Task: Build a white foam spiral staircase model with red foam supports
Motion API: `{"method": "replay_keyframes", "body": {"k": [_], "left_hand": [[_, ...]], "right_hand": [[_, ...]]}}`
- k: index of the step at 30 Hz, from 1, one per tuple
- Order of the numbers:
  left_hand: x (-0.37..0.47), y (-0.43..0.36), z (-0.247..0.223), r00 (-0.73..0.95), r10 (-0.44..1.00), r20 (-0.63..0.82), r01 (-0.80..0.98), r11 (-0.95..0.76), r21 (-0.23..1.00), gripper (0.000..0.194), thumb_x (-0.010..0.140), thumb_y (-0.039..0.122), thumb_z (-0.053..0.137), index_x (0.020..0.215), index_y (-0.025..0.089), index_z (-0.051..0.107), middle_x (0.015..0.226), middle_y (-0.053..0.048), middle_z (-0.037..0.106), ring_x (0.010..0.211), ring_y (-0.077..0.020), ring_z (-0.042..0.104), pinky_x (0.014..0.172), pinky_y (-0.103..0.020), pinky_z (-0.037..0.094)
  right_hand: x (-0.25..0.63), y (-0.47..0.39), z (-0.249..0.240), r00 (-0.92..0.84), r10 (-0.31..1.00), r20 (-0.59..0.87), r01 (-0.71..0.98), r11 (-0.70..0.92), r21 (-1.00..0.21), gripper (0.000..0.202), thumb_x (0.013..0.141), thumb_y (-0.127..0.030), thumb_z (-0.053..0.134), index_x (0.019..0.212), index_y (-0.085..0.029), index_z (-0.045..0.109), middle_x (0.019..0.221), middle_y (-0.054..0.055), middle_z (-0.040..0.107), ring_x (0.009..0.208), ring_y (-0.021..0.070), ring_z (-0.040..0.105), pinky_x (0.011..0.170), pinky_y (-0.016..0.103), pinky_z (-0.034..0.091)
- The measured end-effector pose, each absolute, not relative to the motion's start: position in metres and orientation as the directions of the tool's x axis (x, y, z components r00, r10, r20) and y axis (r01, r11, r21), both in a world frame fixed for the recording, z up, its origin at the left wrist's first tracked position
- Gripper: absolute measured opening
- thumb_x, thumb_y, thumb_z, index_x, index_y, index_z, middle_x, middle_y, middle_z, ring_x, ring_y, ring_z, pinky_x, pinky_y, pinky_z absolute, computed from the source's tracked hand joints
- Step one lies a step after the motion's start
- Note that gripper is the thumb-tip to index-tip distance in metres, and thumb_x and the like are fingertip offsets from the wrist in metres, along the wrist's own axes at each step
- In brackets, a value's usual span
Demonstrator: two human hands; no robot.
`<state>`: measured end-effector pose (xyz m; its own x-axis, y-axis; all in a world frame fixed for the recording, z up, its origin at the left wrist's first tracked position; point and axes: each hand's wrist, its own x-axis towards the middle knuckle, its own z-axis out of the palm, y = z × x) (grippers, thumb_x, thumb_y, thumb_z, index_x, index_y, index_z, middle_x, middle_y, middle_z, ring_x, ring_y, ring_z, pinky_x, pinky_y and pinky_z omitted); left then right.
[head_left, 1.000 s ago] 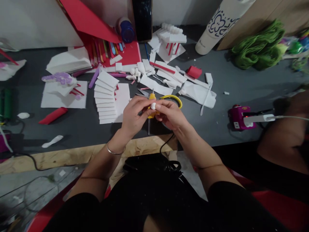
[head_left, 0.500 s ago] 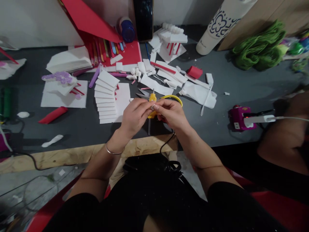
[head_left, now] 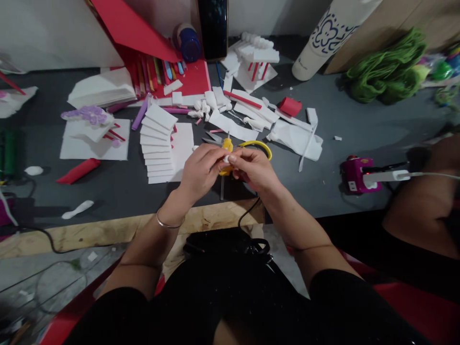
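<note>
Between the fingertips of my left hand (head_left: 203, 167) and my right hand (head_left: 253, 166) is a small white piece (head_left: 226, 158), perhaps of soft clay or foam. Both hands are closed in a pinch on it. Behind and below them on the table lies a yellow glue gun (head_left: 227, 143), partly hidden by my fingers, with a clear glue stick (head_left: 222, 188) poking out of its back. Scissors with yellow handles (head_left: 257, 144) rest just past my right hand. Left of my left hand stands a fanned stack of white foam strips (head_left: 158, 153) on a white base.
White scraps (head_left: 233, 125) cover the table's middle. At the back are a small white model with red posts (head_left: 260, 60), a phone (head_left: 213, 28), a blue-lidded jar (head_left: 189, 45) and a white bottle (head_left: 312, 52). A purple power adapter (head_left: 355, 175) sits right, near another person's arm (head_left: 420, 196).
The white piece shows more between my fingertips, which have shifted slightly. Both hands stay in nearly the same place above the glue gun.
</note>
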<state>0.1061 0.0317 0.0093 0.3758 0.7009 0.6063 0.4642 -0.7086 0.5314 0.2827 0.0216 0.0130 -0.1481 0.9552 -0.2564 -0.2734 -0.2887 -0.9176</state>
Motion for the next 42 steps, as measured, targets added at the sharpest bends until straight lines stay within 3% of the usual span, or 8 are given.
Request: {"method": "replay_keyframes", "body": {"k": [4,9,15,21,25,29,42], "left_hand": [[0.106,0.032,0.009,0.381,0.714,0.587,0.435,-0.699,0.568,0.025,0.107,0.042,0.059,0.109,0.02,0.071,0.099,-0.007,0.075,0.091,-0.0173,0.068,0.077,-0.03,0.055],[0.107,0.032,0.01,0.328,0.796,0.509,0.398,-0.605,0.69,0.039,0.101,0.059,0.062,0.107,0.022,0.073,0.096,-0.004,0.075,0.075,-0.0139,0.065,0.066,-0.027,0.052],[0.109,0.033,0.008,0.341,0.785,0.517,0.414,-0.619,0.667,0.04,0.104,0.057,0.055,0.102,0.021,0.072,0.094,-0.006,0.074,0.081,-0.0164,0.066,0.07,-0.03,0.053],[0.108,0.035,0.007,0.355,0.823,0.443,0.368,-0.559,0.743,0.054,0.094,0.073,0.06,0.107,0.022,0.073,0.096,-0.006,0.073,0.078,-0.016,0.064,0.067,-0.029,0.052],[0.107,0.036,0.01,0.379,0.821,0.427,0.334,-0.551,0.765,0.05,0.095,0.068,0.064,0.114,0.023,0.074,0.099,-0.006,0.073,0.08,-0.0156,0.065,0.067,-0.028,0.052],[0.109,0.035,0.009,0.331,0.846,0.418,0.351,-0.522,0.777,0.047,0.096,0.067,0.063,0.108,0.023,0.074,0.097,-0.005,0.073,0.077,-0.0147,0.064,0.064,-0.027,0.05],[0.111,0.035,0.008,0.326,0.836,0.441,0.369,-0.542,0.755,0.046,0.1,0.066,0.057,0.103,0.023,0.071,0.094,-0.005,0.073,0.076,-0.0153,0.064,0.068,-0.029,0.052]], "right_hand": [[0.283,0.022,0.012,-0.168,0.938,-0.302,-0.262,-0.338,-0.904,0.05,0.057,-0.066,0.094,0.068,-0.022,0.073,0.06,-0.005,0.059,0.049,0.0042,0.043,0.044,0.023,0.04],[0.283,0.022,0.016,-0.201,0.925,-0.322,-0.28,-0.369,-0.886,0.051,0.058,-0.067,0.093,0.067,-0.021,0.07,0.059,-0.005,0.058,0.048,0.0047,0.044,0.043,0.023,0.039],[0.281,0.022,0.02,-0.201,0.917,-0.346,-0.291,-0.393,-0.873,0.055,0.051,-0.069,0.094,0.061,-0.022,0.067,0.056,-0.006,0.057,0.047,0.004,0.044,0.041,0.02,0.037],[0.281,0.022,0.021,-0.261,0.877,-0.403,-0.382,-0.477,-0.791,0.053,0.053,-0.062,0.095,0.065,-0.019,0.066,0.058,-0.005,0.055,0.049,0.0041,0.042,0.04,0.019,0.031],[0.28,0.023,0.019,-0.295,0.84,-0.456,-0.438,-0.543,-0.717,0.053,0.053,-0.058,0.095,0.076,-0.018,0.069,0.067,-0.003,0.057,0.055,0.0048,0.042,0.041,0.018,0.023],[0.279,0.022,0.017,-0.323,0.819,-0.475,-0.438,-0.574,-0.692,0.051,0.056,-0.057,0.093,0.077,-0.02,0.065,0.067,-0.005,0.051,0.057,0.0049,0.035,0.042,0.019,0.016],[0.277,0.021,0.021,-0.258,0.852,-0.455,-0.41,-0.523,-0.747,0.057,0.05,-0.061,0.097,0.066,-0.02,0.06,0.059,-0.007,0.042,0.055,0.0044,0.032,0.044,0.02,0.015]]}}
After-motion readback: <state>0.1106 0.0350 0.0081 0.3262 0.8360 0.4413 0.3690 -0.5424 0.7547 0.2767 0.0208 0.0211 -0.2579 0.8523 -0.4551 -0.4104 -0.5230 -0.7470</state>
